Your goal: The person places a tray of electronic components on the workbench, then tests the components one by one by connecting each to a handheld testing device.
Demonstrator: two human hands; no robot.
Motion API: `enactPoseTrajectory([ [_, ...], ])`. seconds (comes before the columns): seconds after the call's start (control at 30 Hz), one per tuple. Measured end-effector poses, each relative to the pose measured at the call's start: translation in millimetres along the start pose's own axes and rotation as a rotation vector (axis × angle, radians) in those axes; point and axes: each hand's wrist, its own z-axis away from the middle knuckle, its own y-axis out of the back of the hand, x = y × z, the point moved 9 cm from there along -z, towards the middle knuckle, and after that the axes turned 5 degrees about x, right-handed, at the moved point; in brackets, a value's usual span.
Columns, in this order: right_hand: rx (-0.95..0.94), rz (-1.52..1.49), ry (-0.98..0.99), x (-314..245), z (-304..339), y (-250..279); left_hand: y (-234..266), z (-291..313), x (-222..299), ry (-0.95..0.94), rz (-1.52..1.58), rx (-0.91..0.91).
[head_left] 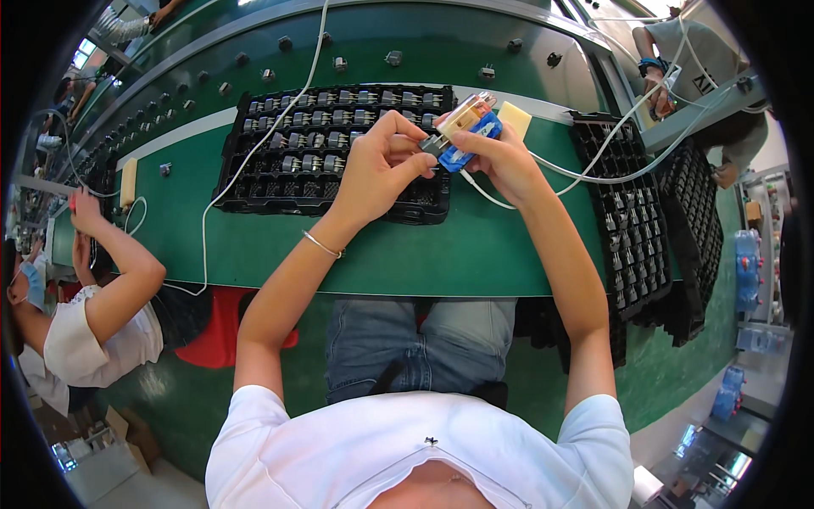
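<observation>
Above the green bench, my two hands come together at a small block. My right hand (504,161) is wrapped around a blue and tan device (468,129) with a white cable near its lower end. Between the fingertips of my left hand (381,161) is a small dark grey metal part (432,145), which meets the left side of the device. Whether the two are joined cannot be made out. Under and behind my left hand lies a black tray (233,174) holding rows of similar small parts; its lower right portion is partly covered by the hand.
A cream block (515,119) stands behind my right hand. More black trays (623,229) hold parts on the right. Small parts (339,64) sit along a green conveyor (373,51) beyond the bench. White cables (208,204) cross the bench. A co-worker (93,314) sits at the left.
</observation>
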Motion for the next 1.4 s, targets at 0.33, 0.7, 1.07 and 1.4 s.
enactPoseTrajectory([
  [0.33,-0.06,-0.105,-0.057,4.3,11.4,2.5,-10.0,5.3,10.2,-0.115,-0.29,-0.073],
  [0.7,-0.148,-0.187,-0.065,1.4,17.3,-1.9,-1.9,-3.1,7.4,-0.066,-0.234,-0.133],
  [1.07,0.608,0.736,0.415,-50.6,36.1,107.8,180.2,-12.9,17.0,0.26,-1.598,0.44],
  [1.4,0.61,0.937,0.452,-45.1,39.3,91.1,196.8,-11.2,12.6,0.229,-1.622,0.515],
])
